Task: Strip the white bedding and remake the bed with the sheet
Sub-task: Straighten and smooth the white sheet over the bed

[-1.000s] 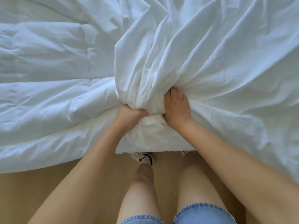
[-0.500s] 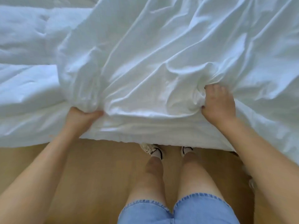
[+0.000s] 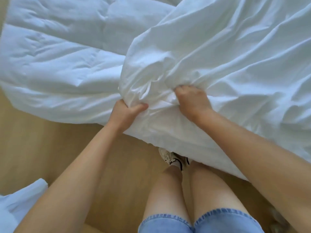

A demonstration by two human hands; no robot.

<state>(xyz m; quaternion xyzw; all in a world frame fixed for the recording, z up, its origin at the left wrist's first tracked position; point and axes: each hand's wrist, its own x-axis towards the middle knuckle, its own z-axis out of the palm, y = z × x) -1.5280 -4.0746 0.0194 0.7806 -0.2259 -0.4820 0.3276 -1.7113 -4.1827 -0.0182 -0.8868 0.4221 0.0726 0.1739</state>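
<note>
Clutching the bunched sheet (image 3: 218,56) at the near edge of the quilt (image 3: 58,56), left hand (image 3: 127,113) and right hand (image 3: 191,101) close together, the person would do best pulling evenly, both hands level, to avoid twists.

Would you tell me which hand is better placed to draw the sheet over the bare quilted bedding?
Probably the left: the left hand grips the sheet at its bunched outer fold, beside the quilted bedding, while the right hand grips further in.
</note>
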